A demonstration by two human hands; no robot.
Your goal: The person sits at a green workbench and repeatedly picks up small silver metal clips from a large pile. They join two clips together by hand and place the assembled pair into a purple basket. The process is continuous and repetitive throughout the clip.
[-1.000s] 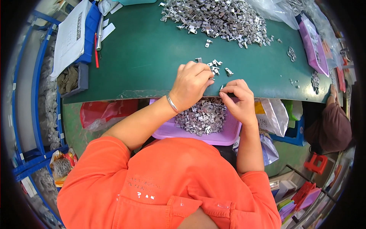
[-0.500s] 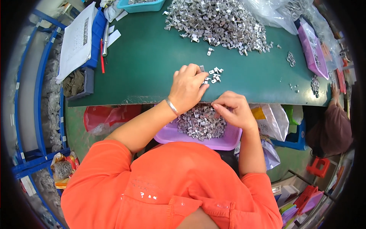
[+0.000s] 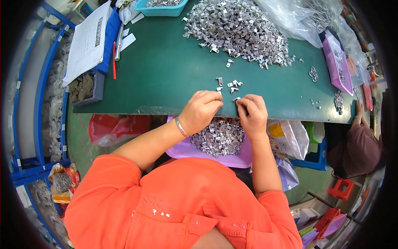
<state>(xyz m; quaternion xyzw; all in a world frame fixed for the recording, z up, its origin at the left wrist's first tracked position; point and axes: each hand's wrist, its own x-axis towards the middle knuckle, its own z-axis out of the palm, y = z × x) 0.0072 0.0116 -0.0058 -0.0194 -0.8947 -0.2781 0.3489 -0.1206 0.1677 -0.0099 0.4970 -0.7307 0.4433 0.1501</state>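
My left hand (image 3: 200,111), with a bracelet at its wrist, is over the front edge of the green table, thumb and fingers pressed together. A small metal bracket (image 3: 219,89) lies at its fingertips; whatever the fingers pinch is hidden. Opposite it, my right hand (image 3: 253,113) is closed, thumb against fingers, with a small silver bracket (image 3: 236,99) at the tips. Just beyond the hands lie several loose brackets (image 3: 234,84). Under the table edge, in front of my body, a purple basket (image 3: 182,150) holds a heap of metal brackets (image 3: 219,137).
A large pile of brackets (image 3: 240,33) covers the table's far middle. At the left stand a blue holder with papers (image 3: 89,39), a red pen (image 3: 114,62) and a grey bin (image 3: 97,89). A pink basket (image 3: 338,66) stands right, near another person's arm (image 3: 360,114).
My left hand has drawn back from the loose brackets toward the table edge. My right hand has risen from above the basket to the table edge. The view has shifted slightly.
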